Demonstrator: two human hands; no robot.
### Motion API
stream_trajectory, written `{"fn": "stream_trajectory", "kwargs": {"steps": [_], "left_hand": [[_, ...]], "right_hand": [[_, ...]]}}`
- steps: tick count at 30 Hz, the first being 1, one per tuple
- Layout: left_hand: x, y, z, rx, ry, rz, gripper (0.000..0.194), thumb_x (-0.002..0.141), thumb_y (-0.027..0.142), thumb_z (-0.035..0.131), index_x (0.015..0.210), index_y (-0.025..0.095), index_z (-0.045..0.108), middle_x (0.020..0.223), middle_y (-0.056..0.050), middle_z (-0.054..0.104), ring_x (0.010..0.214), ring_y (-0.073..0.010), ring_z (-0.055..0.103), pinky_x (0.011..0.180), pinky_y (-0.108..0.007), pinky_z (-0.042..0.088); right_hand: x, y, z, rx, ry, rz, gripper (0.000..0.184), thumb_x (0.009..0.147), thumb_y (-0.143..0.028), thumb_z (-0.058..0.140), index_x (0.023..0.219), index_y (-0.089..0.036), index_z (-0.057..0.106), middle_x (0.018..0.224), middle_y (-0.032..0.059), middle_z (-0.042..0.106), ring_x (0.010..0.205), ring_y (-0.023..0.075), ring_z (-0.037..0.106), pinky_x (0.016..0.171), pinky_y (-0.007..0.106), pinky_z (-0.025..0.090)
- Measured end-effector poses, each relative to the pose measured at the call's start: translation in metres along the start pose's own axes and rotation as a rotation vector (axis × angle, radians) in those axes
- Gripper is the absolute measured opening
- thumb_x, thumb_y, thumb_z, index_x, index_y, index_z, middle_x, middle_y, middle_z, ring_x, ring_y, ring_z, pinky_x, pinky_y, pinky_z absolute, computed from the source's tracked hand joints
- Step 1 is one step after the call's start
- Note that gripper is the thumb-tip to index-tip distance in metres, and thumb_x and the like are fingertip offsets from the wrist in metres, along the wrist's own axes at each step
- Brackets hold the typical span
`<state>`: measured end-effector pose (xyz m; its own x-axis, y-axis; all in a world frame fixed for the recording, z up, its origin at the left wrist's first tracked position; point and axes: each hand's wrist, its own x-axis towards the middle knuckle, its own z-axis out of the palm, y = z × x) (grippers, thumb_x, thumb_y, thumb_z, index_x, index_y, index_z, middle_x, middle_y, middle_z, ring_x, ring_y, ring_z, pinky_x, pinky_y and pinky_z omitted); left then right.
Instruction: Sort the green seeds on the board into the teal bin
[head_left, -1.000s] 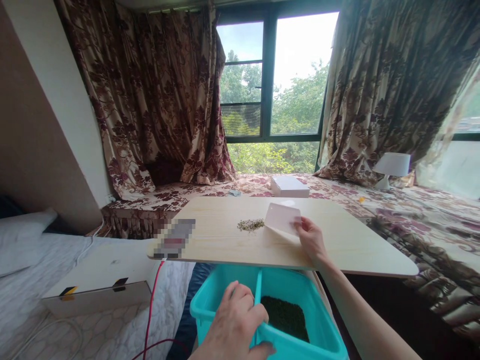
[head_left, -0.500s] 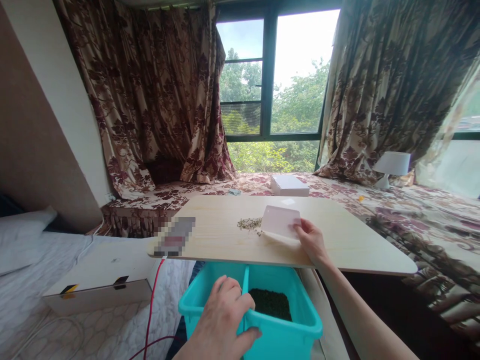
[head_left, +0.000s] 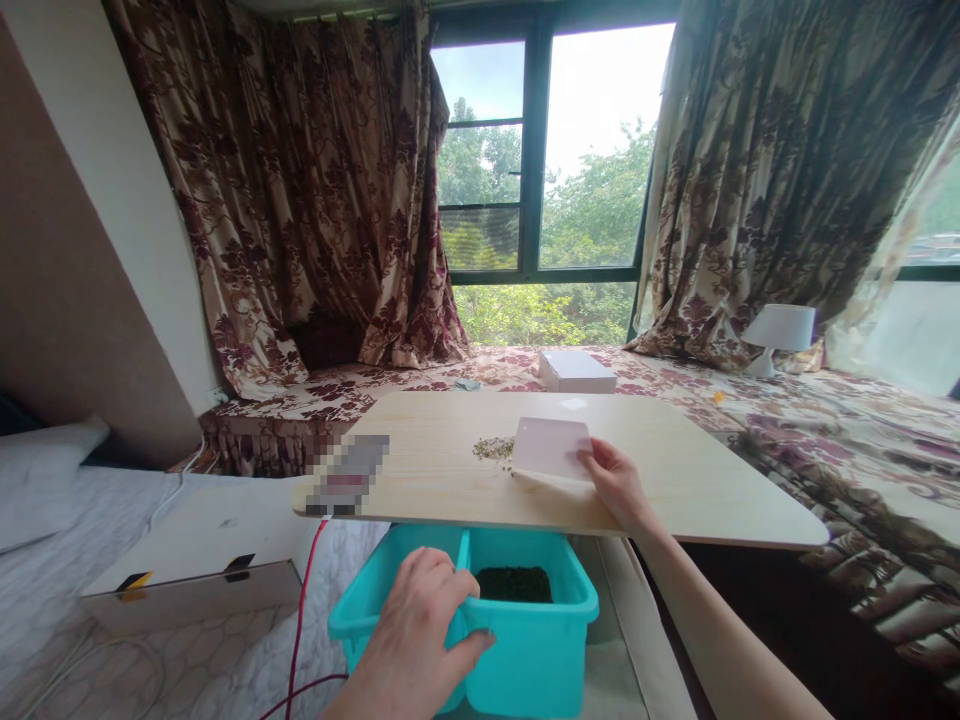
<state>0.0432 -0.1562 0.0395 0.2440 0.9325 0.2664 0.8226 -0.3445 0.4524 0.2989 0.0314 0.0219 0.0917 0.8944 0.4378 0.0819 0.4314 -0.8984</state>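
Note:
My right hand [head_left: 616, 478] pinches the right edge of a thin white plastic scraper [head_left: 551, 447], which is tilted just above the wooden tabletop [head_left: 675, 470]. Against the scraper's left edge lies a small scatter of greenish-brown seeds or grains [head_left: 491, 449]. My left hand [head_left: 427, 615] grips the divider and near rim of a turquoise two-part bin [head_left: 531, 640], thumb outside and fingers over the inner side. In the bin's right compartment is a dark, fine-grained heap [head_left: 514, 584]. My left hand partly hides the left compartment.
A blurred phone-like device [head_left: 349, 475] with a red cable [head_left: 301, 610] lies at the tabletop's left end. To the left, a white box [head_left: 202, 560] rests on the bed. Behind the table are another white box [head_left: 577, 371] and a lamp [head_left: 778, 335] on the window seat.
The bin has shifted left with my left hand on it. My right hand has brought the scraper slightly left and lower, over part of the grains.

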Motion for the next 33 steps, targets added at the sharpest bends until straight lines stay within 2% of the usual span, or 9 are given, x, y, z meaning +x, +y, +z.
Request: {"fn": "stream_trajectory", "kwargs": {"steps": [15,21,26,33], "left_hand": [[-0.002,-0.005,0.0,0.0,-0.009,-0.017,0.016,0.072,0.02,0.068,0.086,0.021,0.059,0.092,-0.004,0.061,0.1,-0.026,0.049,0.09,-0.044,0.038],[-0.003,-0.007,-0.002,-0.002,0.003,-0.034,0.017,0.072,0.02,0.068,0.086,0.022,0.059,0.093,-0.003,0.061,0.102,-0.026,0.049,0.091,-0.042,0.039],[-0.004,-0.012,-0.004,0.002,-0.002,-0.078,0.015,0.073,0.022,0.069,0.086,0.022,0.06,0.093,-0.003,0.06,0.1,-0.0256,0.049,0.09,-0.042,0.038],[-0.003,-0.015,-0.008,0.021,-0.011,-0.115,0.015,0.074,0.024,0.068,0.086,0.02,0.06,0.093,-0.004,0.061,0.101,-0.0259,0.049,0.09,-0.041,0.038]], "right_hand": [[-0.006,-0.009,0.003,0.003,-0.071,0.062,0.029,0.066,-0.04,0.07,0.085,-0.019,0.069,0.086,0.0071,0.075,0.083,0.0242,0.069,0.076,0.036,0.052],[-0.014,-0.014,0.006,0.035,-0.238,0.135,0.031,0.065,-0.041,0.071,0.086,-0.019,0.071,0.081,0.0065,0.076,0.079,0.0244,0.069,0.072,0.035,0.053],[-0.012,-0.011,0.013,0.04,-0.132,0.087,0.032,0.065,-0.044,0.071,0.085,-0.019,0.071,0.083,0.0073,0.076,0.083,0.0253,0.069,0.077,0.037,0.053],[-0.005,-0.004,0.033,0.068,-0.081,0.053,0.032,0.066,-0.045,0.07,0.084,-0.019,0.068,0.089,0.0088,0.075,0.086,0.0262,0.069,0.079,0.039,0.053]]}}
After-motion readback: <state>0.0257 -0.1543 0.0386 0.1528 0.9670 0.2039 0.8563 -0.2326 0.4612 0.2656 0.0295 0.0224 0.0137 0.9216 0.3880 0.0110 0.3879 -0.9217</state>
